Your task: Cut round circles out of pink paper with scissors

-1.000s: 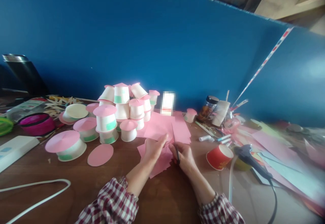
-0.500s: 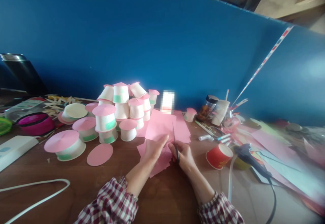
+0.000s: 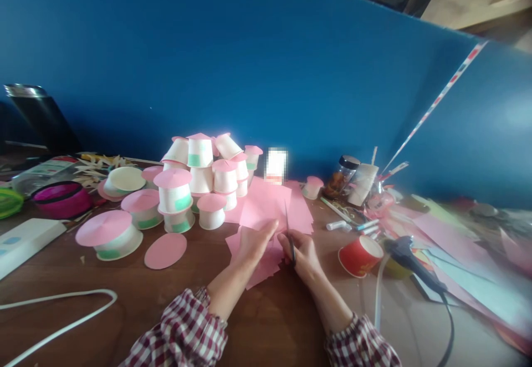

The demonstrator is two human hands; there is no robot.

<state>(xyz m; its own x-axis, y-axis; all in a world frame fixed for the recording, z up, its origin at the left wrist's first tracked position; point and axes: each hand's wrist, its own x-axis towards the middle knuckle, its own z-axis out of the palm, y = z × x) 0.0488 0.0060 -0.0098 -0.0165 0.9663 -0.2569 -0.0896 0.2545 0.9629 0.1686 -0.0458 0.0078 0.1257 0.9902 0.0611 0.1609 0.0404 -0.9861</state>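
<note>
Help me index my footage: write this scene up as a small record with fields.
left hand: on a pink sheet
right hand: holding scissors, blade by the sheet's right edge
left side: pink-topped cups, some stacked; pink disc lying flat
right side: red cup; jar with dark lid
surface: brown table
backdrop: blue wall

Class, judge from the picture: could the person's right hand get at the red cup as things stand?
Probably yes: only bare table shows between the right hand and the red cup, though the scissors in that hand may hinder grasping.
</note>
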